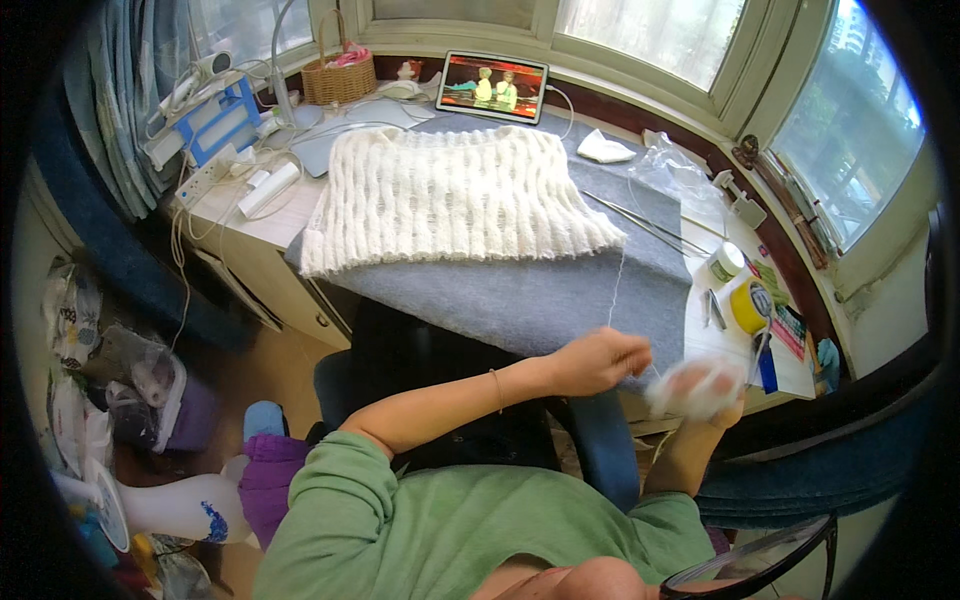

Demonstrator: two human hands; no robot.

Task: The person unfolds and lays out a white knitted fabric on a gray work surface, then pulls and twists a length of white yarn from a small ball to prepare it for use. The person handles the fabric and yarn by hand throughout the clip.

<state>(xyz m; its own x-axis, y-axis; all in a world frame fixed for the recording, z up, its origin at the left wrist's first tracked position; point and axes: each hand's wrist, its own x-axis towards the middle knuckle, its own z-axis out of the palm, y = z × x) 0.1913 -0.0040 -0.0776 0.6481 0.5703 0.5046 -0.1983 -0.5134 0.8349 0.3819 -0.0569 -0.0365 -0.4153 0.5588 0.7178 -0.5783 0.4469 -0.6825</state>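
A white ribbed knitted piece (457,199) lies spread on a grey cloth (480,300) over the desk. From its lower right corner a thin strand of white yarn (616,289) runs down to my left hand (600,361), whose fingers are curled around it. The strand comes out again towards my right hand (724,401), just to the right. That hand holds a fluffy ball of white yarn (675,390), blurred by motion, which partly hides the fingers. Both hands are in front of the desk's near right edge, apart from each other.
Long knitting needles (645,219) lie right of the knitting. Beyond are a white jar (726,262), yellow tape roll (750,305) and clear plastic bag (675,169). A tablet (492,86) stands at the back; a power strip (206,176) lies left. A chair armrest (606,442) is below my hands.
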